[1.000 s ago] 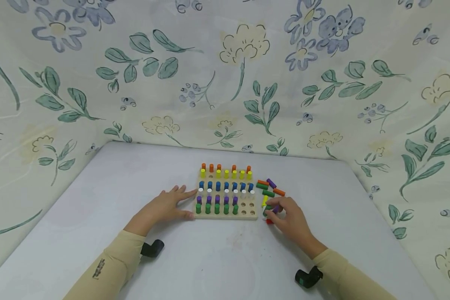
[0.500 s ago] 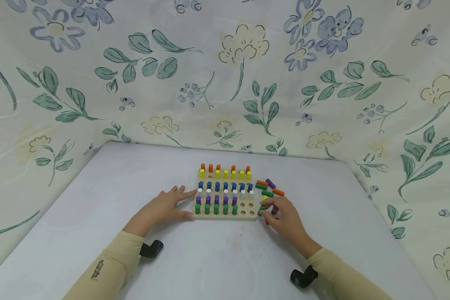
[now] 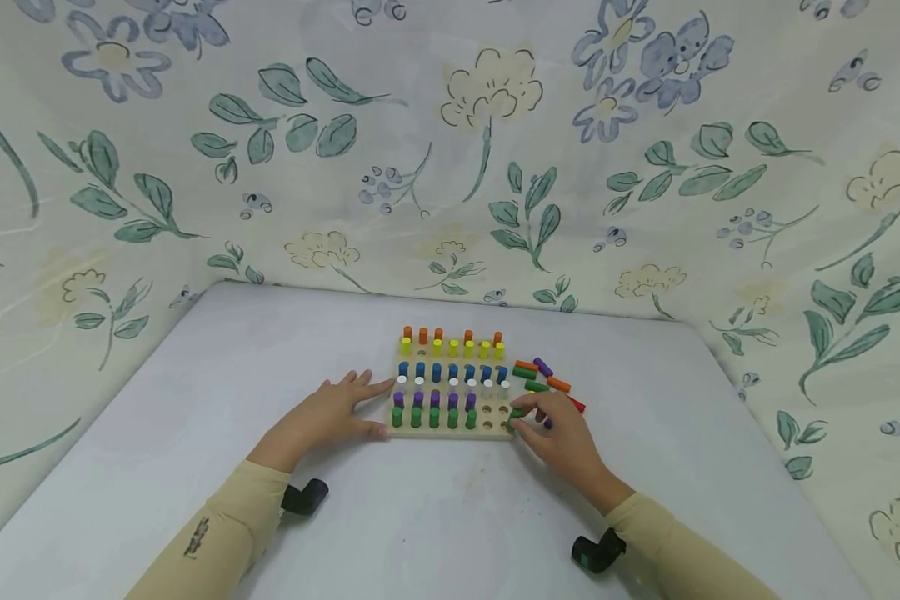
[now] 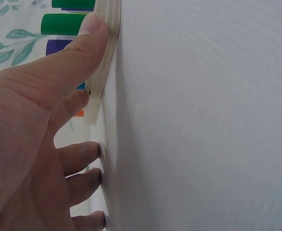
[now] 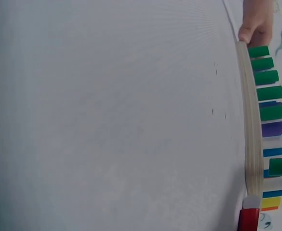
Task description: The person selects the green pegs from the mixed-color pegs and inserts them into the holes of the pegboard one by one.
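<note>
A wooden pegboard (image 3: 450, 433) stands on the table, with rows of upright orange, yellow, blue, white, purple and green pegs. My left hand (image 3: 330, 412) lies at its left side, fingers spread and thumb (image 4: 90, 41) touching the board's front left corner. At the right front corner, my right hand (image 3: 566, 433) pinches a green peg (image 5: 280, 166) between thumb and fingertips. This peg is held just above the board, beside bare holes (image 3: 487, 417) at the right end of the purple and green rows. Part of a purple peg (image 3: 547, 423) shows beneath the right hand.
Loose pegs lie right of the board: orange (image 3: 558, 385), green (image 3: 536, 386), purple (image 3: 543, 367) and red (image 3: 577, 404) ones among them. In the right wrist view, a red peg (image 5: 248, 219) lies close to the board's edge. Floral cloth (image 3: 450, 167) hangs behind the table.
My right hand has moved left from the loose pegs to the board's right front corner, carrying the green peg. A red peg shows to the right of that hand. The left hand stays put.
</note>
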Demonstrator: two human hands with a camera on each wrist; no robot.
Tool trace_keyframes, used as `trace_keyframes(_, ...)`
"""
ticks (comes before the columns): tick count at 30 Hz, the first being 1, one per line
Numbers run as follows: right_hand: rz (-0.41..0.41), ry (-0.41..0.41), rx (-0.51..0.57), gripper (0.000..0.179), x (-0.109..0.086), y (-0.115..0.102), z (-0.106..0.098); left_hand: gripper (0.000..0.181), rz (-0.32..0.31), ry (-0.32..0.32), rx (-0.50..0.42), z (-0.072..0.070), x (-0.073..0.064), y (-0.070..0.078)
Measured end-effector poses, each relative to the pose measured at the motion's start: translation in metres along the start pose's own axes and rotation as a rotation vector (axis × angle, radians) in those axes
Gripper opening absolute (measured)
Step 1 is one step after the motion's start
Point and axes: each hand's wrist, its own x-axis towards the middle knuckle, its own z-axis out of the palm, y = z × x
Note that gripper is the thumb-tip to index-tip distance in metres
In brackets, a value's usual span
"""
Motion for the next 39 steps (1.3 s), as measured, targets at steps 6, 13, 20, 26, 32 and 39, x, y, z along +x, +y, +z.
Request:
trace_keyframes(6, 0.023, -0.002, 0.003, 0.025, 0.002, -0.004, 0.001, 0.086, 0.01, 0.0, 0.003, 0.0, 0.0, 0.001)
trace_keyframes(13, 0.021, -0.007, 0.015, 0.026, 0.005, -0.004, 0.008, 0.086, 0.01, -0.004, 0.004, -0.001, -0.001, 0.002)
trace_keyframes(20, -0.007, 0.003, 0.012, 0.025, 0.007, -0.004, 0.013, 0.085, 0.007, -0.006, -0.006, -0.002, -0.001, 0.003)
trace_keyframes(26, 0.002, -0.012, 0.006, 0.024, 0.009, -0.005, 0.014, 0.085, 0.0, -0.008, -0.004, -0.002, -0.002, 0.004)
trace_keyframes(32, -0.025, -0.023, -0.015, 0.025, 0.012, -0.006, 0.015, 0.086, -0.006, -0.011, -0.006, -0.003, -0.002, 0.005)
trace_keyframes(39, -0.02, -0.069, -0.053, 0.024, 0.016, -0.013, 0.016, 0.086, -0.007, -0.014, -0.011, -0.004, -0.002, 0.004)
